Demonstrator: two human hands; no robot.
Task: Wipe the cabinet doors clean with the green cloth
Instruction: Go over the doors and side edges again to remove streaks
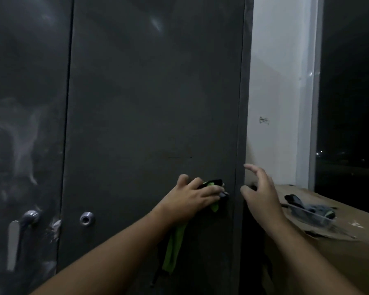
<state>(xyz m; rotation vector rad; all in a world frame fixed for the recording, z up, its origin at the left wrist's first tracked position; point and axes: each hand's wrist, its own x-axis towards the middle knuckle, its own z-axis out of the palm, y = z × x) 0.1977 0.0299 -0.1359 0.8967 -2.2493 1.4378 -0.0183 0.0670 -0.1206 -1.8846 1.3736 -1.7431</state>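
From the head view, the left hand (195,193) lies on the right cabinet door (153,103), to the right of the round lock (87,218) and a little above it. It presses the bunched green cloth (175,241) against the panel. Its grip looks like a flat press with spread fingers rather than a clasp, and a long tail of cloth hangs loose below the lock's height. The right hand (261,192), farther right of the lock by the cabinet's edge, has an open grip and holds nothing. Because apparently only pressure pins the cloth, easing off in mid-stroke could let it slide down the door and drop. The dangling tail might also catch on the lock, or on the lever handle (14,241) to the lock's left, during a sweep that way. The left cabinet door (26,103), left of the lock, shows pale smears, so stopping early would leave it dirty. Far right of the lock, a clear tray (311,211) sits on the table (349,248), where a swinging elbow could knock it.
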